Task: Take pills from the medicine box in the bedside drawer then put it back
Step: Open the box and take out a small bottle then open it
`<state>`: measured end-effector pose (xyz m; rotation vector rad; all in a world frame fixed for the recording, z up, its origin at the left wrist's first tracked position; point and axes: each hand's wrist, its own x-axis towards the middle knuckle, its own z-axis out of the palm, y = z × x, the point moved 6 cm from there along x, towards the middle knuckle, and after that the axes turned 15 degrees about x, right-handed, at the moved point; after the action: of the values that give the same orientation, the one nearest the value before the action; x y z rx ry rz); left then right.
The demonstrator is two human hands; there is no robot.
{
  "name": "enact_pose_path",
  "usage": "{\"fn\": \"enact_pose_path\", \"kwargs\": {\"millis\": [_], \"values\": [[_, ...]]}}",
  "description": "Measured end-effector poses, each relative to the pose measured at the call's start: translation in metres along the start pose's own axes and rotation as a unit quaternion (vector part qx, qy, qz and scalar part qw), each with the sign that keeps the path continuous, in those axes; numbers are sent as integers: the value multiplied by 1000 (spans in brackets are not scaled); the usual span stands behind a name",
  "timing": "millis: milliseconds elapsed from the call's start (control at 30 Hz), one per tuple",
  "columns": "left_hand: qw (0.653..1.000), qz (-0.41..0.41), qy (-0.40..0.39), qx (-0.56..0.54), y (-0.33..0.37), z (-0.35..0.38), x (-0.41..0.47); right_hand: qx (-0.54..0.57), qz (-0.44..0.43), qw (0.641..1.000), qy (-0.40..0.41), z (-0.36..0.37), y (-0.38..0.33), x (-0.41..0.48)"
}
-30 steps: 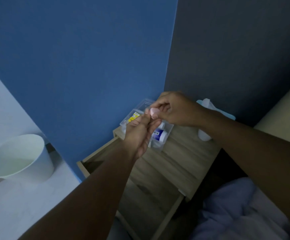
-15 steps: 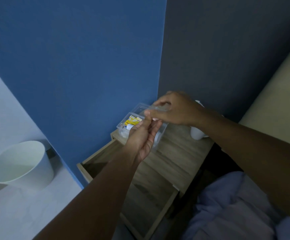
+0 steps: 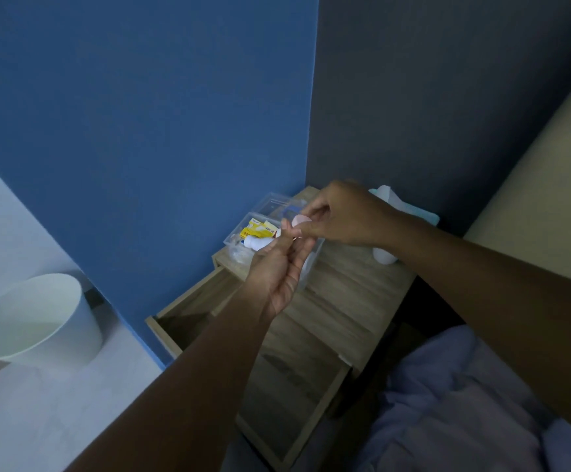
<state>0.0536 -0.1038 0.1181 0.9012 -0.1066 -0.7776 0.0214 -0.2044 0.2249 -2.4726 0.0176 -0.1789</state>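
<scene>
Dim bluish room light, soft shadows, wide-angle bending at edges

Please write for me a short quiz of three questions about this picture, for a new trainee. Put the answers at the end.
1. True or false: the drawer of the bedside table is shut.
2. Where does the clear medicine box stand? A) inside the drawer B) on top of the bedside table C) on the floor
3. Fill in: the right hand pinches a small ______ object just above the fingertips of the left hand.

Key:
1. False, it is pulled open.
2. B
3. pink
</scene>
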Motion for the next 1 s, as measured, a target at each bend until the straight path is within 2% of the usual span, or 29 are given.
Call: {"fn": "enact_pose_path", "kwargs": {"millis": [100,233,367,500,600,733,867,900,967,1000], "values": [[999,-13,33,-20,-8,-7,5,2,-43,999,-7,5,0,-1],[998,-34,48,-13,-25,-15,12,142,-40,986,81,-6,16,-10],[998,-60,30,20,-47,-23,20,182,9,966,184,1,56,-26],[996,-54,34,58,-71,-33,31,275,96,925,243,31,117,-52],[986,-28,52,156,-87,-41,41,308,164,891,290,67,164,-76],[923,-6,61,379,-101,-52,55,279,216,881,315,109,205,-109],[871,30,0,490,-123,-53,71,257,227,894,287,133,235,-130],[837,52,-10,545,-127,-52,75,254,226,897,283,137,240,-132],[740,101,-43,664,-134,-50,82,238,222,904,278,144,245,-137],[709,110,-56,694,-139,-51,87,230,222,907,275,146,247,-139]]}}
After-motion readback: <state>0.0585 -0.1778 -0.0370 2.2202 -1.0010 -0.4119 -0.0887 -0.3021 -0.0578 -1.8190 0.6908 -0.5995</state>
